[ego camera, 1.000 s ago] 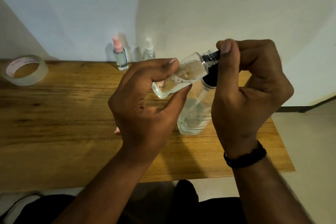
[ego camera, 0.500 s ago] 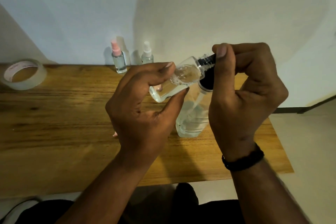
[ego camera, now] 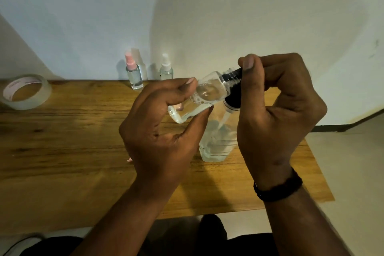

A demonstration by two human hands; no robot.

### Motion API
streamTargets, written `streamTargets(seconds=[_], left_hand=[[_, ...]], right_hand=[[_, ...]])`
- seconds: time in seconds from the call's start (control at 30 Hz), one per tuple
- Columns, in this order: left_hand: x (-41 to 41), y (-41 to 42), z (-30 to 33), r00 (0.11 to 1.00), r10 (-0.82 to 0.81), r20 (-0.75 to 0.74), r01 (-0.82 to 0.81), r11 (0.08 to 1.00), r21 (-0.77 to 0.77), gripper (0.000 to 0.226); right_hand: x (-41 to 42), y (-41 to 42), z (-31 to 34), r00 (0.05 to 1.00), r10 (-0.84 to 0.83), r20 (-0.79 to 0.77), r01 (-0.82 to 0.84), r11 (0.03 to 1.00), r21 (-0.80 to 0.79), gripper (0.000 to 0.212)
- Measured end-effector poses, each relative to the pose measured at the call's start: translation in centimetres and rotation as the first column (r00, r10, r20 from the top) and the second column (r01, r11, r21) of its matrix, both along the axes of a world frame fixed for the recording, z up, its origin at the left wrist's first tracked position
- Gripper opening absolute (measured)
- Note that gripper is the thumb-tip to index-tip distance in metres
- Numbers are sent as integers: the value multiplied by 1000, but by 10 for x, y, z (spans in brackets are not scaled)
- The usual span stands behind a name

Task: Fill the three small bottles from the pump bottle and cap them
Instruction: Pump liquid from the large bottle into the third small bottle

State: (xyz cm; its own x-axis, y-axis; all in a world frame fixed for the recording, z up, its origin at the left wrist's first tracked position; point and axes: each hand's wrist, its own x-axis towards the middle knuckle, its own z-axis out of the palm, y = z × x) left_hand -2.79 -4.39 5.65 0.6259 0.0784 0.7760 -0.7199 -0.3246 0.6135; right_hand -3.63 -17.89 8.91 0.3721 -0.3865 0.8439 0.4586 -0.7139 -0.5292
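So the small clear plastic bottle [ego camera: 195,97] is tilted in the air over the counter [ego camera: 68,141], bubbly liquid inside, threaded neck pointing right. My left grip [ego camera: 164,131] pinches its body between thumb and fingers; my right grip [ego camera: 276,114] curls tight around the black pump nozzle [ego camera: 233,76] at its mouth. The pump bottle [ego camera: 218,141] stands just behind. Two capped small bottles, one pink-topped [ego camera: 133,72], one white-topped [ego camera: 166,68], sit by the wall, one tape roll [ego camera: 25,91] far left.

— How was the left hand [ego camera: 164,131] set?
— Raised, its thumb and forefinger curled in a pinch.
— And the right hand [ego camera: 276,114]?
— Just beside it, fingers bent into a tight pinch, a black band [ego camera: 278,188] round its wrist.
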Motion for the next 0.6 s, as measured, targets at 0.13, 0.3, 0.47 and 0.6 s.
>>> streamTargets(seconds=[0.13, 0.3, 0.47, 0.6], left_hand=[[1, 0, 1, 999, 17, 27, -17, 1000, 12, 37], [2, 1, -1, 1000, 14, -11, -14, 1000, 11, 34], [0, -1, 0, 999, 33, -1, -33, 999, 28, 34], [-1, -3, 5, 999, 37, 8, -38, 999, 26, 34]], right_hand=[[0, -2, 2, 1000, -19, -19, 19, 1000, 11, 28], [2, 0, -5, 1000, -1, -7, 1, 1000, 27, 26], [1, -3, -3, 1000, 12, -20, -11, 1000, 28, 25], [-1, -7, 1, 1000, 10, -23, -10, 1000, 18, 26]])
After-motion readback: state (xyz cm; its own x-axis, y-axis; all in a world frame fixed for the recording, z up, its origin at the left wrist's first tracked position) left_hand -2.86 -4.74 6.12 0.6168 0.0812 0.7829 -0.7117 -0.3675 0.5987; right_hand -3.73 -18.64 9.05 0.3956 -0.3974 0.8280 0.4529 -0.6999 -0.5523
